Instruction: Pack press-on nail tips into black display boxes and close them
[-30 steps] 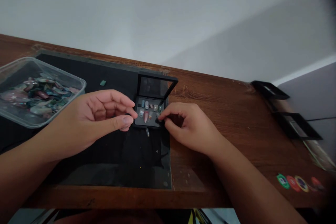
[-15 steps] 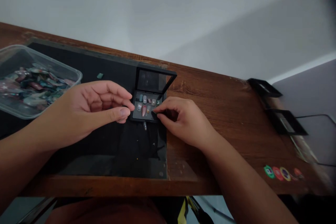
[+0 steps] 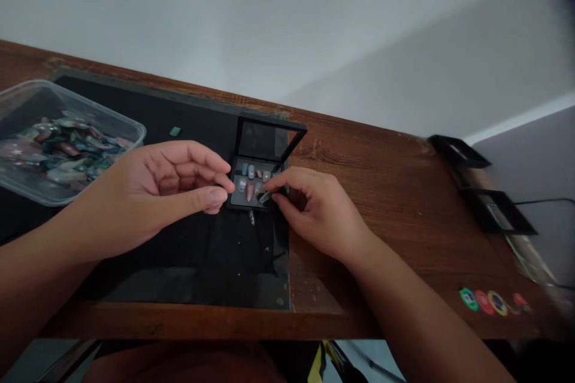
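A small black case [image 3: 234, 198] with a see-through lid [image 3: 263, 139] stands open on the dark mat, holding several press-on nails in rows. My right hand [image 3: 317, 206] is at its right edge, thumb and forefinger pinched on a shiny press-on nail [image 3: 265, 197] over the lower right corner; these fingers hide part of the case. To the left, my left hand [image 3: 179, 185] hovers with curved fingers and thumb apart, nothing between them, its fingertips near the case's left side. One loose glittery nail [image 3: 252, 217] lies on the mat just in front of the case.
A clear plastic tub [image 3: 135, 125] full of nails stands at the left, with a green nail [image 3: 175, 131] lying beside it. Black frames [image 3: 498, 210] and colourful round tokens [image 3: 497, 303] lie at the right of the wooden table [image 3: 381, 191]. A wall rises behind.
My right thumb and forefinger have shifted slightly, and the nail between them now shows more of its shiny face. The left hand keeps its pose; the whole view has moved a little.
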